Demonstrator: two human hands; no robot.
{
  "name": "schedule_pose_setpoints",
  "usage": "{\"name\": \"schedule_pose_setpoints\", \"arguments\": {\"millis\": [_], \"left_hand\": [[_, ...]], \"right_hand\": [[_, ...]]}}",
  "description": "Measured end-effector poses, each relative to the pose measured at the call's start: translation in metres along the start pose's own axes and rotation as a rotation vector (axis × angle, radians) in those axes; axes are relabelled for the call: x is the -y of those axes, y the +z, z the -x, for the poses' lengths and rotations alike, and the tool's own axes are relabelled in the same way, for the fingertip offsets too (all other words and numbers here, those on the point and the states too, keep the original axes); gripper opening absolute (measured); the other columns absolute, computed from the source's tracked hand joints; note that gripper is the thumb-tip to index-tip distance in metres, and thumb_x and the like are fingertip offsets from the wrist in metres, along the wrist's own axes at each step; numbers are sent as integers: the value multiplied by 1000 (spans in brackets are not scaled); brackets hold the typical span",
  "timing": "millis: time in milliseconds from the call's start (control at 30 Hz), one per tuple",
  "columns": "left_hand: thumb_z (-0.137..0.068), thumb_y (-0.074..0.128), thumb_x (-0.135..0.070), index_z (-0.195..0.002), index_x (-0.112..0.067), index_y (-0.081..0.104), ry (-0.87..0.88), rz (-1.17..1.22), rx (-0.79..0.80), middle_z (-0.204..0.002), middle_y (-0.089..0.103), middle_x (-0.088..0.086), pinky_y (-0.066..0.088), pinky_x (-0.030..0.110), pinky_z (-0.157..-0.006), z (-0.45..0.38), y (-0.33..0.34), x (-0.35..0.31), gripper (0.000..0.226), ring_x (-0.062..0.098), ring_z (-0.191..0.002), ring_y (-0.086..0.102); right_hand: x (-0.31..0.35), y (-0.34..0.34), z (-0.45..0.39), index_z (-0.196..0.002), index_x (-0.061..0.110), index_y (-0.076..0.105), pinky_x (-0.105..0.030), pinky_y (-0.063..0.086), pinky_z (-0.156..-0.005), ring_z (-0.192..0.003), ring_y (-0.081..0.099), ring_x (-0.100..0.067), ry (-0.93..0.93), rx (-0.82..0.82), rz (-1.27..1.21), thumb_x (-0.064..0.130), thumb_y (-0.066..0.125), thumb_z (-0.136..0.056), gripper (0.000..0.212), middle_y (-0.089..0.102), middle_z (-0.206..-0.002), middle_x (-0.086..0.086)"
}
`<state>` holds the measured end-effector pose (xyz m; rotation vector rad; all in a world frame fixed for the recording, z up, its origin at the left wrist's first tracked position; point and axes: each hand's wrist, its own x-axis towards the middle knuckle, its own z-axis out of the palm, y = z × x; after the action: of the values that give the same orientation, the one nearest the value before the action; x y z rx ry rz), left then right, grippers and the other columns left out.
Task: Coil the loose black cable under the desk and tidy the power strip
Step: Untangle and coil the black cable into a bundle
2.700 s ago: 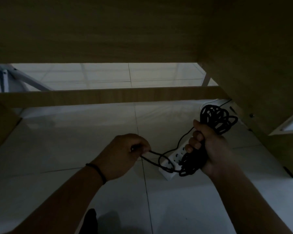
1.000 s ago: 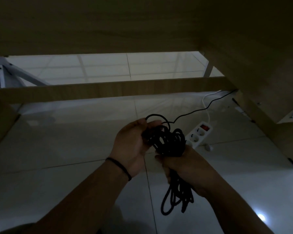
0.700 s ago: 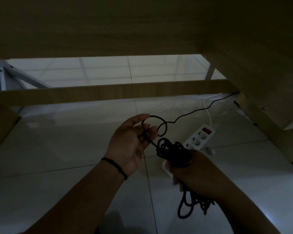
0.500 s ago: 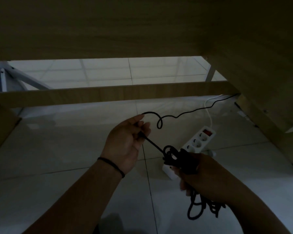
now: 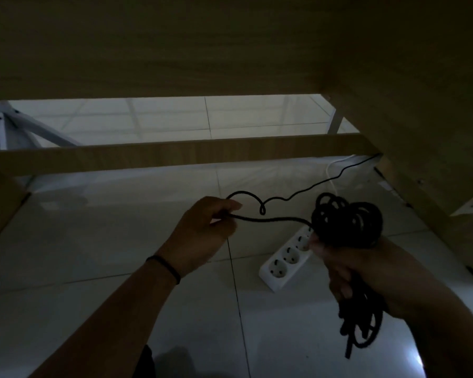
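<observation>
Both hands are raised under the desk, held apart from each other and each closed on part of the same black cable (image 5: 271, 220). Nearest the camera, the right hand (image 5: 350, 266) is clamped around the middle of the coiled bundle (image 5: 347, 222), whose loops bunch above the fist while more loops hang down below it. The left hand (image 5: 202, 236), with a dark band (image 5: 165, 267) on its wrist, pinches the free length between thumb and fingers, so a short stretch runs nearly level from it to the bundle. From the pinch the strand bends back, makes one small kink (a tight little loop), and trails away to the far right corner under the desk. Just behind the right hand, the white power strip (image 5: 284, 261) lies on the tiled floor (image 5: 120, 241), its far end hidden by the bundle. Farther off, a wooden crossbar (image 5: 175, 154) spans the view, and a thin white cord (image 5: 336, 166) curves along the floor near the right panel.
</observation>
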<state>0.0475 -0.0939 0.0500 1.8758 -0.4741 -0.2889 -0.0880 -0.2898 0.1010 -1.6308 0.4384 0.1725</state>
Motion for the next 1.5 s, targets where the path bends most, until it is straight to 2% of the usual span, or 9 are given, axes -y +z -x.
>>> {"name": "schedule_pose_setpoints", "arguments": {"millis": [167,233,400,633,800,1033,1167,1333,1500], "left_hand": [[-83,56,-53,-85,-15,74,328,-330,-143,-102,51,-5,25,-7,-82,8,22,10,42,-11,-90,41],[-86,50,-49,-78,-16,73,279,-215,-178,-109,54,-10,22,-8,-86,11,31,1,40,-12,-100,43],[-87,33,-46,-69,-13,64,32,272,-172,-60,57,8,42,4,-63,20,52,-18,48,13,-65,57],[-84,34,-46,-94,-22,67,43,423,-214,-49,46,-8,48,14,-66,22,52,-30,43,9,-58,52],[-85,28,-49,-131,-22,50,28,320,-167,-119,53,28,44,36,-94,27,52,-27,58,29,-111,52],[-88,17,-64,-144,-47,12,255,-12,120,-107,68,6,52,44,-88,27,48,-11,59,18,-96,65],[-93,16,-51,-136,-33,36,434,-288,70,-67,54,-12,43,24,-65,28,44,-18,51,6,-60,53],[-91,15,-47,-103,-16,55,563,-587,-5,-75,47,-10,28,24,-68,27,43,-16,52,9,-60,39],[-89,29,-46,-124,-22,51,458,-301,59,-88,60,-6,45,29,-74,21,45,-13,47,11,-77,56]], "right_hand": [[-3,-2,-10,-74,4,53,-30,43,-42,-34,40,-17,-40,-118,-209,15,65,-77,17,40,-44,-4],[-9,-1,-17,-78,2,56,-32,45,-48,-37,44,-19,-60,-178,-154,17,64,-84,18,44,-46,-6],[-12,15,-33,-53,10,53,-34,47,-58,-43,50,-21,-102,-298,-86,26,64,-85,37,50,-45,-6],[-5,51,-34,-57,17,53,-27,43,-57,-50,51,-17,-93,-240,11,30,66,-84,33,51,-48,-2],[1,67,-40,-71,20,60,-25,46,-59,-55,57,-11,-160,-318,-182,34,70,-79,19,57,-52,8],[11,63,-52,-81,37,68,-33,56,-78,-81,70,-10,-190,-270,-223,38,71,-76,5,74,-81,9],[16,60,-53,-79,35,68,-25,55,-74,-81,70,-9,-202,-195,-207,29,73,-76,8,74,-82,8],[16,56,-56,-80,16,71,-26,53,-63,-66,66,-14,-92,-170,-218,24,75,-75,10,68,-62,4],[14,56,-55,-73,17,63,-28,46,-59,-54,58,-11,-131,-334,-347,27,72,-77,14,58,-46,9]]}}
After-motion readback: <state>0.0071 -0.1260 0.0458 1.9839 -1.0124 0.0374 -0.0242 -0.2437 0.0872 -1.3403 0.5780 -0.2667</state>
